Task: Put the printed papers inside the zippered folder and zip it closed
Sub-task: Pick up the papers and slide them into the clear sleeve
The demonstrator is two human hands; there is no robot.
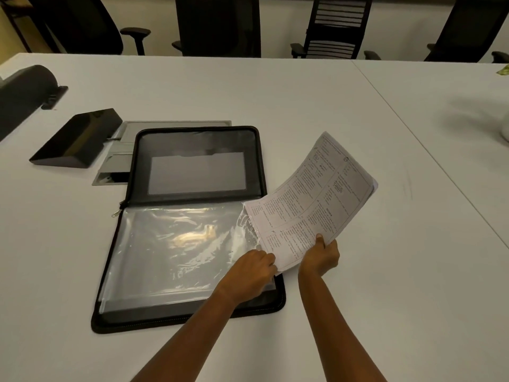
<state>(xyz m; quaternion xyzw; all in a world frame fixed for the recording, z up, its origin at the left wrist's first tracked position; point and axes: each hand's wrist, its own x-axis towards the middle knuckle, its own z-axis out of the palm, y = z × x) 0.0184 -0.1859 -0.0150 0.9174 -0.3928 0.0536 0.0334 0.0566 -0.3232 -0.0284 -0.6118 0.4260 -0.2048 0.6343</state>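
Observation:
The black zippered folder [192, 139] lies open flat on the white table, its lid half away from me. Clear plastic sleeves [176, 244] cover the near half. A zipper pull [117, 212] sticks out at the left of the hinge. My right hand [321, 256] grips the printed papers [311, 199] at their near edge, thumb on top, and the sheets tilt up to the right over the folder's right edge. My left hand [254, 270] pinches the right edge of the plastic sleeves beside the papers' lower corner.
A black wedge-shaped lid [77, 139] and an open grey cable hatch [118, 158] sit in the table left of the folder. A dark padded object [24, 89] lies at the far left. Several black office chairs [334, 26] line the far edge.

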